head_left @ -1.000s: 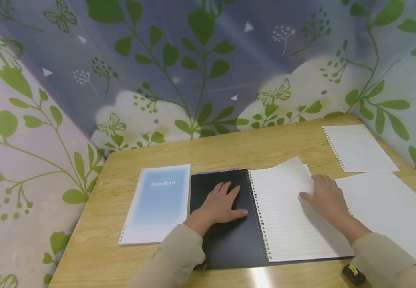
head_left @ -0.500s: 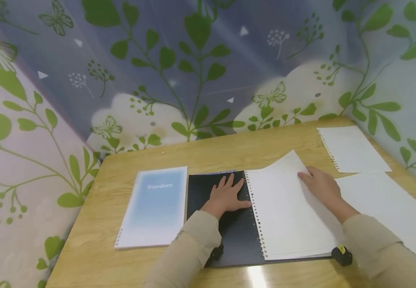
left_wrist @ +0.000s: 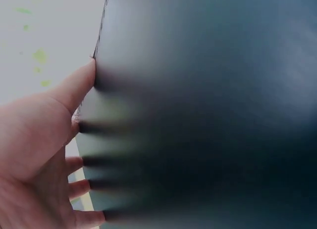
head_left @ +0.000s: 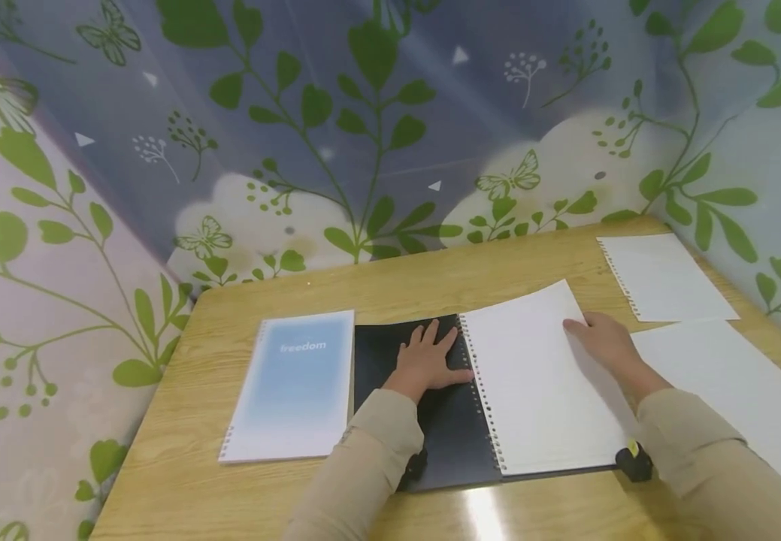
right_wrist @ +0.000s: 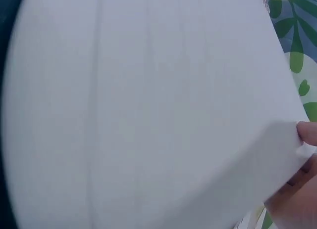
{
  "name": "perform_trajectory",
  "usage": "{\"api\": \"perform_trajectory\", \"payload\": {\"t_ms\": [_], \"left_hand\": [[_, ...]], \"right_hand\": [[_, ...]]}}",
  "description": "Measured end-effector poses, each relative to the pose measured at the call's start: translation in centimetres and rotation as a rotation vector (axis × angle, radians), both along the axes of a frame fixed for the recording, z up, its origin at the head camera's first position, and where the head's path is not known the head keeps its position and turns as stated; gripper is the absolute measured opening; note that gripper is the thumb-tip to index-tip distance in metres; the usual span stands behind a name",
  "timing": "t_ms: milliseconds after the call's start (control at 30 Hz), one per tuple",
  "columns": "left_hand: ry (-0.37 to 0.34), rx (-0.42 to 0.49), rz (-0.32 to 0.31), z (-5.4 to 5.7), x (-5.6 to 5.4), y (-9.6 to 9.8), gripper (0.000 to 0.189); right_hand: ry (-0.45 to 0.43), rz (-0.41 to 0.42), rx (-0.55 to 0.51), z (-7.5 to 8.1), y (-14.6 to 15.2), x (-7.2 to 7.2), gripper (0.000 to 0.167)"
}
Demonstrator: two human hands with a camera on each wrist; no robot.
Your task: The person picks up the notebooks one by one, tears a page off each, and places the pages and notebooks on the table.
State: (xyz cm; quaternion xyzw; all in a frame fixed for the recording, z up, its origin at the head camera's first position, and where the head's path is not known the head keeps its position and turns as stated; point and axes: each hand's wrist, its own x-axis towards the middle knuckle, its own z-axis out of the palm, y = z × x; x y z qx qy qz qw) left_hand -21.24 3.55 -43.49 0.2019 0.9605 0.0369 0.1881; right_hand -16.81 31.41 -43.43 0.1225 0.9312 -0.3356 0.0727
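A notebook with a black cover lies open on the table, its left side showing the cover and its right side a stack of white pages. My left hand rests on the black cover with fingers spread, thumb at the ring-hole binding. In the left wrist view, fingertips touch the dark cover. My right hand pinches the outer edge of a white sheet, whose upper corner is lifted. The right wrist view shows thumb and fingers on either side of that sheet's edge.
Left of the notebook lies a blue-and-white "freedom" cover sheet. Loose white pages lie to the right, a small one at the back and a larger one nearer. Patterned curtains border the wooden table.
My left hand has slid up and right toward the binding. My right hand has shifted slightly up, and the held sheet, curled at its corner before, is now pulled straighter.
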Motion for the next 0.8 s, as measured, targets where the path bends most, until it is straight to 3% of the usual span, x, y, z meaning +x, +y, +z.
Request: {"api": "perform_trajectory", "payload": {"t_ms": [400,633,800], "left_hand": [[-0.023,-0.013,0.034,0.2,0.1,0.2,0.083],[-0.021,-0.034,0.050,0.6,-0.1,0.3,0.084],[-0.023,-0.048,0.052,0.7,-0.2,0.3,0.084]], "right_hand": [[-0.106,-0.037,-0.177,-0.5,0.1,0.8,0.074],[-0.036,-0.002,-0.250,-0.8,-0.2,1.3,0.063],[-0.010,0.008,-0.237,-1.0,-0.1,1.3,0.064]]}}
